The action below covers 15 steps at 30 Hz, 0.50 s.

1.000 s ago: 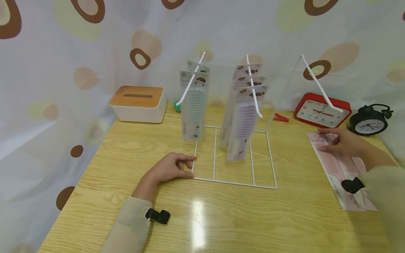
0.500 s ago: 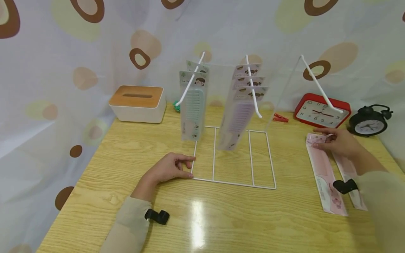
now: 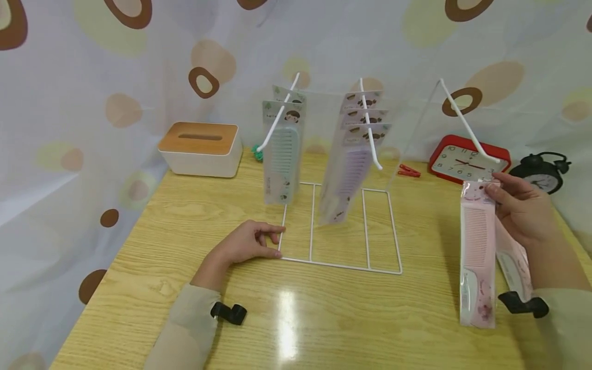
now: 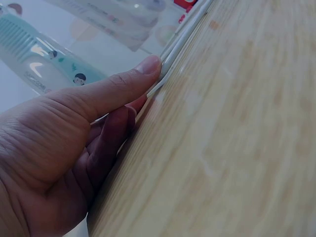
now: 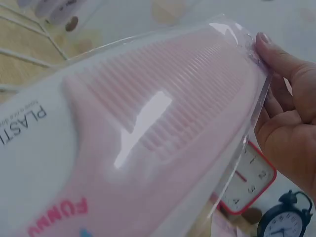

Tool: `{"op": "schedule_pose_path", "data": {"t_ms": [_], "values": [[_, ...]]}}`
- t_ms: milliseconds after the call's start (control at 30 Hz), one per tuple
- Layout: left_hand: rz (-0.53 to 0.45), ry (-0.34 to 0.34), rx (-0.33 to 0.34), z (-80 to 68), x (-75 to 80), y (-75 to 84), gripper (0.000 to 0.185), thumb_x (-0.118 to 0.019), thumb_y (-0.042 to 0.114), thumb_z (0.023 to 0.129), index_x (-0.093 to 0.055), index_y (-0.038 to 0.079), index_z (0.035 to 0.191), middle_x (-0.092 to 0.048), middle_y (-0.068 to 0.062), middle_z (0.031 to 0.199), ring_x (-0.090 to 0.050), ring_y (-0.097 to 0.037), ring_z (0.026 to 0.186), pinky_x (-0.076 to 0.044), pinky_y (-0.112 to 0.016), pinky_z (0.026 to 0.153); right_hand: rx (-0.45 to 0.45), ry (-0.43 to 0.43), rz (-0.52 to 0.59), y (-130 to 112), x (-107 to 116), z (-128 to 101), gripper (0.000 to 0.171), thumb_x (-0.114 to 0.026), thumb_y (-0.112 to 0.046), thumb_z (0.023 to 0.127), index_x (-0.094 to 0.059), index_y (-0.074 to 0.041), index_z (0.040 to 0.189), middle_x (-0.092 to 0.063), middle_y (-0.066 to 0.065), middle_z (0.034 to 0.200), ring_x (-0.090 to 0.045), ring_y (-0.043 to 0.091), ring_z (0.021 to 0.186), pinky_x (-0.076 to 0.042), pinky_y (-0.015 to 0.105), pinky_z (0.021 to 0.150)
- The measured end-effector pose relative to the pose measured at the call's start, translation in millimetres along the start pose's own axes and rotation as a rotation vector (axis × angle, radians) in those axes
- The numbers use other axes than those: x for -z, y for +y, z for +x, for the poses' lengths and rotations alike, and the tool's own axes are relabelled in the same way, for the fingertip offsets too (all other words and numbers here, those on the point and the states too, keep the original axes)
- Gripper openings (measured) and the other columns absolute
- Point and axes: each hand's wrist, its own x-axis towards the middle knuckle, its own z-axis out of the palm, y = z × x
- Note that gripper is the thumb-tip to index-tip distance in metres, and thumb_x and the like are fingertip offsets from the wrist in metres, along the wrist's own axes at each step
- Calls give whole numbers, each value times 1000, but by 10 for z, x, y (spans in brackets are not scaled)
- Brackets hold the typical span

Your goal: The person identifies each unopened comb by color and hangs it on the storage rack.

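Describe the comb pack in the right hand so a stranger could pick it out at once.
Start at the white wire rack on the wooden table, then look right of it. The right hand pinches a pink comb pack by its top, hanging upright. The packs on the rack's hooks are teal and lilac; this one is pink.

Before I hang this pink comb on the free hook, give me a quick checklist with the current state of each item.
1. Right hand has a firm grip on the pink comb packet: ok, fingers pinch its top edge and it hangs off the table.
2. Only one packet picked up: not ok, a second packet hangs behind the first.
3. Right hook free: ok, nothing hangs on it.
4. Rack steadied: ok, left hand presses on its base corner.
5. Hang hole in the packet top lined up with the hook: cannot tell, the fingers cover it.
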Motion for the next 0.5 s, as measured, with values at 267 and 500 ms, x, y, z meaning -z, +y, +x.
{"op": "schedule_pose_path", "data": {"t_ms": [267,500], "values": [[-22,-4,5,-22,3,-2,61,-85,21,81,-63,9,137,-68,-7,102,-57,-14,71,-49,-24,65,217,-287,150,-289,-544,-324,34,-45,20,95,-63,14,123,-72,18,112,-72,23,93,-58,26,79],[-16,-6,-8,-17,15,2,61,-84,21,82,-63,10,137,-68,-8,103,-57,-15,71,-49,-25,66,483,-493,193,-517,-1112,-628,12,-53,21,91,-60,30,96,-64,27,113,-57,29,110,-56,30,88]]}}
